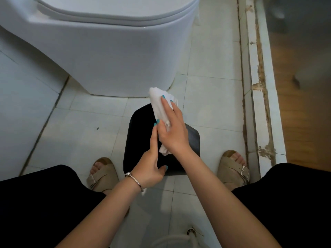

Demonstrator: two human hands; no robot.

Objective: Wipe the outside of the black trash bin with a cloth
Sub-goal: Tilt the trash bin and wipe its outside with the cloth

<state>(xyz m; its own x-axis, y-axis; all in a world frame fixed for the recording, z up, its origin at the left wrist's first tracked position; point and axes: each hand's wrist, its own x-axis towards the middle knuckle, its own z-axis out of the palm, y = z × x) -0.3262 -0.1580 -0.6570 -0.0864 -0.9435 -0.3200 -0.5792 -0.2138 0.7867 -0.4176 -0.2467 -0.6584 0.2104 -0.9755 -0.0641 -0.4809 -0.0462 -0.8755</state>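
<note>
The black trash bin (138, 140) stands on the tiled floor between my feet, seen from above with its flat top towards me. My right hand (172, 129) holds a white cloth (157, 101) against the bin's top; the cloth sticks out past my fingertips at the far edge and bunches under my palm. My left hand (152, 161) rests on the bin's near side, index finger stretched forward beside my right hand and thumb on the near edge. It wears a silver bracelet at the wrist.
A white toilet (100, 51) stands just beyond the bin. A raised white threshold (263, 97) with peeling sealant runs along the right, wood flooring beyond it. My sandalled feet (103, 173) flank the bin. A floor drain (191, 231) lies near the bottom edge.
</note>
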